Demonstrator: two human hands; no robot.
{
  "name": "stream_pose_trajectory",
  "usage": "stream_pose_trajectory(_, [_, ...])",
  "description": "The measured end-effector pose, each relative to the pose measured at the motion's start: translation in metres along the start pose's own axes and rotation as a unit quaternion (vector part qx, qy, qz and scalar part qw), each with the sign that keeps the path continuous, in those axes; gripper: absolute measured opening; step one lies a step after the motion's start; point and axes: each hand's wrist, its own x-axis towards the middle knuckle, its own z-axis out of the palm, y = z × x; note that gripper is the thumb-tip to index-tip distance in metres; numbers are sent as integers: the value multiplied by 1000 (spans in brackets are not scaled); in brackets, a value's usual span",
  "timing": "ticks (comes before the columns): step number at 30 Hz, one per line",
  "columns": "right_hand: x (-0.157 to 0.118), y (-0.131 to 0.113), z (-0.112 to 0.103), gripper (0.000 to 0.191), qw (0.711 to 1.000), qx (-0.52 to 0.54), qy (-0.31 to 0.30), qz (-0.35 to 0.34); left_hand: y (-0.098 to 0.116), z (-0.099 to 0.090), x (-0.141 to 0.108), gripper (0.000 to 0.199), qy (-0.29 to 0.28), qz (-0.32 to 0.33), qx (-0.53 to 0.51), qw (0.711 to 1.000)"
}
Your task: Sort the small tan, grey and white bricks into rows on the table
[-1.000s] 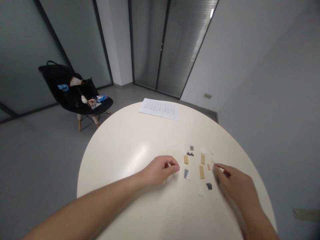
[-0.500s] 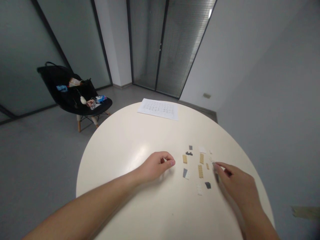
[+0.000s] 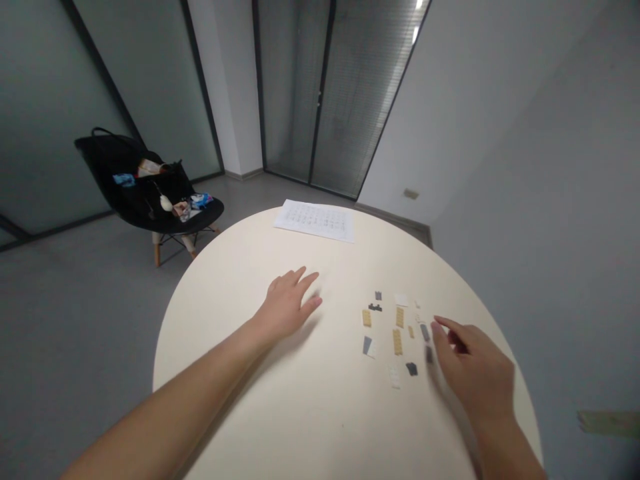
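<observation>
My left hand (image 3: 289, 303) is over the middle of the table with its fingers spread and nothing in them. On the right, the thumb and index finger of my right hand (image 3: 475, 363) are pinched on a small grey piece (image 3: 425, 333), which shows just left of the fingertips. Between the hands lie several small building pieces: tan bricks (image 3: 397, 342), a dark grey piece (image 3: 411, 369), a grey and white pair (image 3: 369, 347), a white plate (image 3: 401, 300) and a pale piece (image 3: 394, 377).
A printed sheet of paper (image 3: 315, 221) lies at the far edge of the round white table (image 3: 225, 267). Beyond the table at the left stands a black chair (image 3: 135, 207) with a bag and small items on it. A wall (image 3: 550, 233) rises at the right.
My left hand has moved left and away from me, and its fingers have spread. My right hand has stayed nearly in place, and the grey piece at its fingertips now shows more fully.
</observation>
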Motion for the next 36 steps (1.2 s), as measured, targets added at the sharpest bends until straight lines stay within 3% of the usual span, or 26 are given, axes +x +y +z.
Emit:
stream_pose_trajectory(4, [-4,-29,3,33,994,45,13,-98,-10,2,2,61,-18,-64,71,995])
stream_pose_trajectory(7, [-13,-51,3,41,981,75,-33,-174,-15,4,2,63,-40,-77,93,992])
stream_pose_trajectory(14, [-64,-87,-17,71,970,40,-127,-202,-7,-11,-6,65,-61,-70,97,991])
stream_pose_trajectory(17, [-92,-90,-22,73,965,19,-151,-212,1,-22,-26,64,-64,-43,86,993])
stream_pose_trajectory(20, [-115,-89,-22,75,961,14,-166,-221,4,-27,-62,64,-72,-12,78,994])
stream_pose_trajectory(24, [-130,-87,-18,78,963,12,-167,-212,4,-21,-116,64,-74,14,83,994])
stream_pose_trajectory(27, [-133,-89,-18,81,961,11,-185,-204,2,-15,-142,65,-75,27,95,992])
stream_pose_trajectory(36, [-133,-89,-17,78,939,2,-263,-219,0,-12,-149,65,-86,72,104,988])
